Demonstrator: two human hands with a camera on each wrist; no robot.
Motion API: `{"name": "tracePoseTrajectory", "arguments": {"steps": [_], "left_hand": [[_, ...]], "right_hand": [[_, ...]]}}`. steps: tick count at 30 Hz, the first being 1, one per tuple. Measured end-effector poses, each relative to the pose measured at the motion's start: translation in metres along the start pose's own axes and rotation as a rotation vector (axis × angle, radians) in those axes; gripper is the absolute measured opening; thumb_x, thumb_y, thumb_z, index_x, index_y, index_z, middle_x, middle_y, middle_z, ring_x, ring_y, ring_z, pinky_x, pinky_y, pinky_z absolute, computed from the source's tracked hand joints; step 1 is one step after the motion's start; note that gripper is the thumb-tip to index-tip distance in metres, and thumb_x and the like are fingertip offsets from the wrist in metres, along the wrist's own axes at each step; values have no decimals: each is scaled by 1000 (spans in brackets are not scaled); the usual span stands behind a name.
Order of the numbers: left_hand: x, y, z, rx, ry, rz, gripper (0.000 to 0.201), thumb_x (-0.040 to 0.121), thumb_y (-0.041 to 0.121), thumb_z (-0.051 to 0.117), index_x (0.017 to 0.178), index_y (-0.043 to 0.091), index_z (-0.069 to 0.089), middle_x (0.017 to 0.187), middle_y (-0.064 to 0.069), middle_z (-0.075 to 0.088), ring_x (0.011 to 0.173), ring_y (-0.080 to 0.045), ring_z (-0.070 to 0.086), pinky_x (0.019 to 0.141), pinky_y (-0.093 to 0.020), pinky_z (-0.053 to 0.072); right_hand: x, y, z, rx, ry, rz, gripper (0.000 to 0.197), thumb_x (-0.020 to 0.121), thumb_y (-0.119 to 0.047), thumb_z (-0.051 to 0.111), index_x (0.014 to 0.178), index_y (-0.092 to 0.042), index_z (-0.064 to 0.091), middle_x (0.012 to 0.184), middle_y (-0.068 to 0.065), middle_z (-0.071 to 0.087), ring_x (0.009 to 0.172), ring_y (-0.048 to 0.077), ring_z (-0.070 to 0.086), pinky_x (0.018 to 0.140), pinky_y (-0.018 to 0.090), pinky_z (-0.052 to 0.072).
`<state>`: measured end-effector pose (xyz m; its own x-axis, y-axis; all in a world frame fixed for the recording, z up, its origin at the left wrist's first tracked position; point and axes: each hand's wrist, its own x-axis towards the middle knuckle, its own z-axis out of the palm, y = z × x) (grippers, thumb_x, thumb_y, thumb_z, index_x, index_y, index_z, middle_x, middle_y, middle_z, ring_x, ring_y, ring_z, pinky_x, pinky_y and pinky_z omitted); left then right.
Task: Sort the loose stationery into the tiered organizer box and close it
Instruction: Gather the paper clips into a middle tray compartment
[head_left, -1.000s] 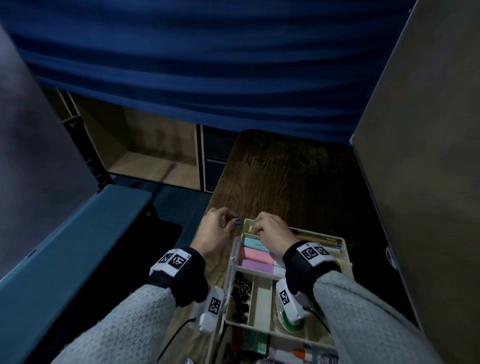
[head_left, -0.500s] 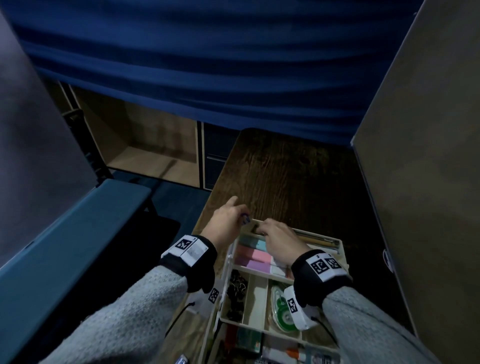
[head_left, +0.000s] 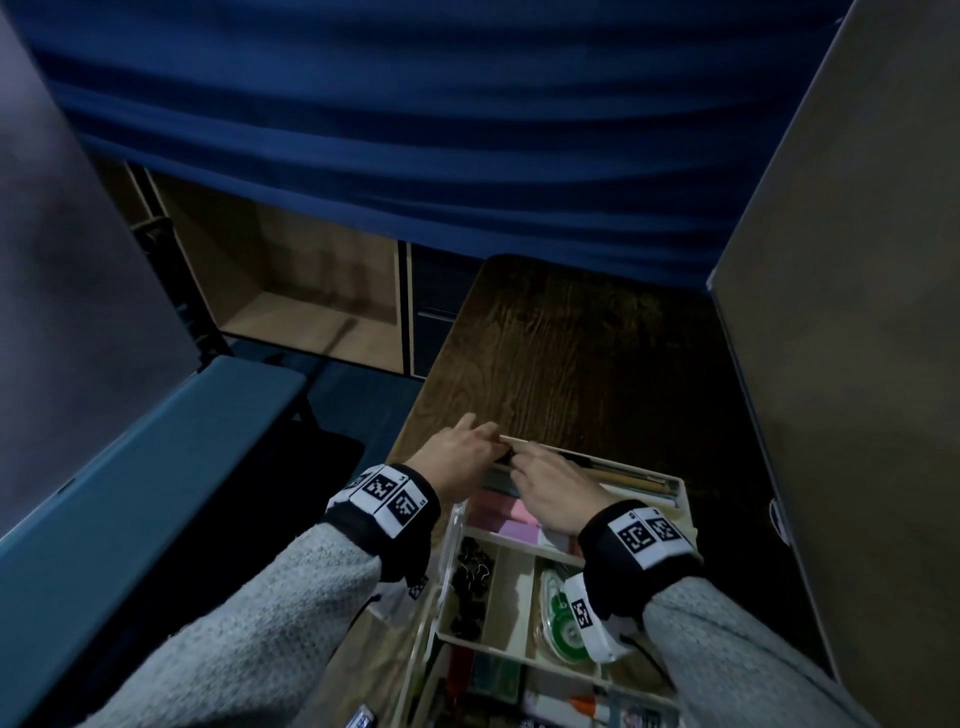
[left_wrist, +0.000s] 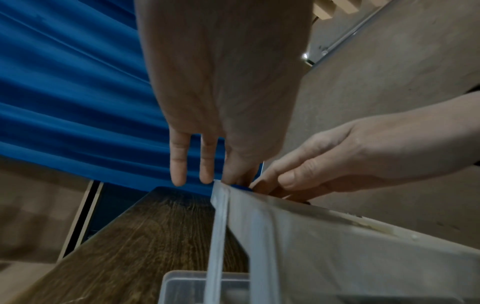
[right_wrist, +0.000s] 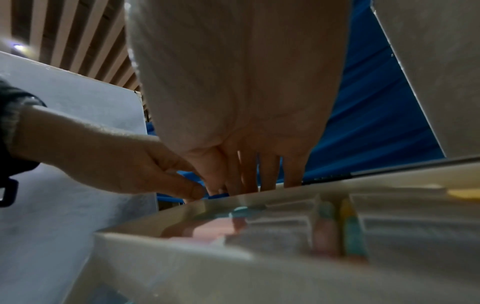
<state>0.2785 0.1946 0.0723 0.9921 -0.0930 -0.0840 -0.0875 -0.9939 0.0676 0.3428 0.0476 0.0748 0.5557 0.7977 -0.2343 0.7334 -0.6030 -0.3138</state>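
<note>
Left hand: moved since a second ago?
Yes. The left hand has shifted away from the person, toward the far left corner of the organizer box, where it now meets the right hand.

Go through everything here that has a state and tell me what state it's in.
organizer box: open, tiers fanned out.
left hand: at the top tier's far left corner, two fingers straight.
right hand: fingers reaching into the same corner.
binder clips: loose in a middle-tier compartment.
correction tape: lying in the neighbouring compartment.
</note>
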Motion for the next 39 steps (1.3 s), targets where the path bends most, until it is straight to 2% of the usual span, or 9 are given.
{"name": "tracePoseTrajectory", "arguments": {"steps": [2,6,12,17,21,25,29,33,39], "left_hand": [[-4,1,2,-4,54,-9,48,92,9,43,139,18,40,124,-3,44,109,-23,42,95,-37,44],[-10,0,3,-87,203,-57,29,93,19,46,122,17,51,115,-2,49,104,-22,46,87,-32,43],[-4,-1,6,-72,94,-61,36,98,29,40,133,26,47,113,0,51,103,-22,42,85,-36,41],[2,-4,6,-229,112,-106,17,95,27,47,109,19,54,109,0,62,104,-23,47,86,-39,40],[6,-6,4,-300,119,-130,20,95,25,47,110,12,44,104,-8,62,100,-28,52,83,-41,40],[7,-7,4,-268,139,-116,16,93,18,48,107,12,55,108,-7,51,100,-27,54,83,-44,44],[6,-7,6,-191,149,-120,26,94,17,49,117,20,59,112,-6,44,102,-27,50,86,-41,44],[0,-4,3,-72,132,-90,36,96,22,45,130,32,53,115,-2,46,104,-22,46,86,-36,39],[-12,1,1,-24,140,-121,34,95,24,46,128,21,50,123,-3,43,111,-23,44,88,-38,38]], "right_hand": [[-2,-1,1,-30,-19,-1,33,101,-17,35,123,-7,58,141,3,42,127,20,45,107,42,38],[-4,0,2,-5,-16,35,32,101,-21,34,122,-10,55,146,-2,33,118,25,52,100,47,42],[-4,-1,0,-16,-7,41,31,101,-19,35,121,-11,57,139,-4,38,109,22,55,95,43,45],[-4,-1,0,-35,-28,53,32,101,-21,34,123,-13,55,140,-4,37,114,25,53,98,46,43],[-3,2,2,-40,-42,48,32,101,-22,34,125,-13,54,144,-3,36,120,25,50,101,46,41],[-3,2,2,-34,-35,69,32,101,-24,33,123,-16,55,143,-5,36,119,26,50,99,46,42],[-4,-2,1,-36,-27,68,33,101,-24,33,124,-17,57,146,-9,34,119,25,52,100,46,42],[-4,-2,-2,17,-27,28,32,100,-17,35,122,-10,58,142,-4,40,119,23,52,102,44,40],[-5,-7,-10,107,-11,77,34,101,-18,32,125,-13,55,136,0,44,120,21,49,102,40,38]]}}
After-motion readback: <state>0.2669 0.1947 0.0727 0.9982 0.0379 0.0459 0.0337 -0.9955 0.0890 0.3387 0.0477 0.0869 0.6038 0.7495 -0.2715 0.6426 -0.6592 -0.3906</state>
